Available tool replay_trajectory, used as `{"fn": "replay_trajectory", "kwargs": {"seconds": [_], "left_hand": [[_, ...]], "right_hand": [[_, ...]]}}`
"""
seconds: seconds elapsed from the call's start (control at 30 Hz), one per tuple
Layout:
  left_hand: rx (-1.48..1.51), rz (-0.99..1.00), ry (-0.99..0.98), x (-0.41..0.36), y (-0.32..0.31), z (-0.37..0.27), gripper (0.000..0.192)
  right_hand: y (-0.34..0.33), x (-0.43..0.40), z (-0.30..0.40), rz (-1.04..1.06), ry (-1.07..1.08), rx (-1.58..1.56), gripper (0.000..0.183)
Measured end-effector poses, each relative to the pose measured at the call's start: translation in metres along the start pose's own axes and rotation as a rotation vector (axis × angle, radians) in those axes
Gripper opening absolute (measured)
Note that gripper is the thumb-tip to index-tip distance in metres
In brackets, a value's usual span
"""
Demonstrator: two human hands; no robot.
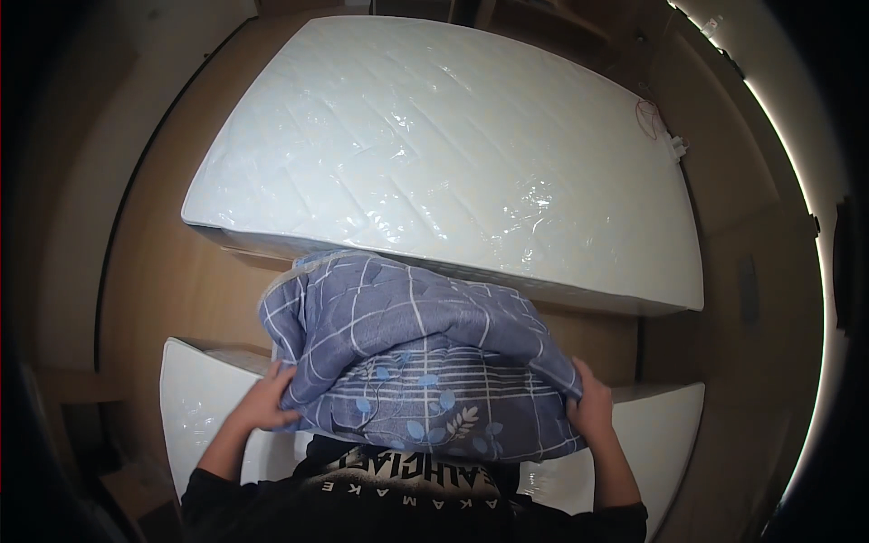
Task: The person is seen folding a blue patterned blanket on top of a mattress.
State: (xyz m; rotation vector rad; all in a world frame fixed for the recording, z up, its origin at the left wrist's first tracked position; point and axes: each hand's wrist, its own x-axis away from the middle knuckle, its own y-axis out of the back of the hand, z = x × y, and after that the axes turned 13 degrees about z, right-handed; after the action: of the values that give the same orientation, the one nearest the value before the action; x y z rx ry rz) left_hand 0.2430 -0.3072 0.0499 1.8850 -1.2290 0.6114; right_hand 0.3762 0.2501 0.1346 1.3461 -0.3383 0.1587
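A blue-grey quilted bedspread (421,312) with white check lines and light blue leaves is bunched up in front of my body. My left hand (273,397) grips its left edge, fingers curled over the fabric. At the opposite edge, my right hand (589,402) pinches the cloth with the thumb on the near side. A thick fold bulges across the top, while the leaf-patterned part hangs below it against my black shirt (407,502). The bedspread's lower layers are hidden in the folds.
Ahead lies a white mattress (434,149) in shiny clear plastic. A second plastic-wrapped mattress (204,400) is behind and beside me. Wooden floor (163,285) shows between them. A red cord (648,119) and a white power adapter (677,148) sit at the far mattress's right edge.
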Motion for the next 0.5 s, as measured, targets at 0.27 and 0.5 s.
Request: {"fn": "replay_trajectory", "kwargs": {"seconds": [0.27, 0.5], "left_hand": [[-0.13, -0.511, -0.025, -0.014, 0.016, -0.043, 0.092], [-0.269, -0.101, -0.378, -0.005, 0.026, -0.022, 0.1]], "right_hand": [[0.007, -0.037, 0.01, 0.011, 0.107, -0.215, 0.059], [-0.008, -0.044, 0.021, 0.081, -0.072, -0.285, 0.052]]}}
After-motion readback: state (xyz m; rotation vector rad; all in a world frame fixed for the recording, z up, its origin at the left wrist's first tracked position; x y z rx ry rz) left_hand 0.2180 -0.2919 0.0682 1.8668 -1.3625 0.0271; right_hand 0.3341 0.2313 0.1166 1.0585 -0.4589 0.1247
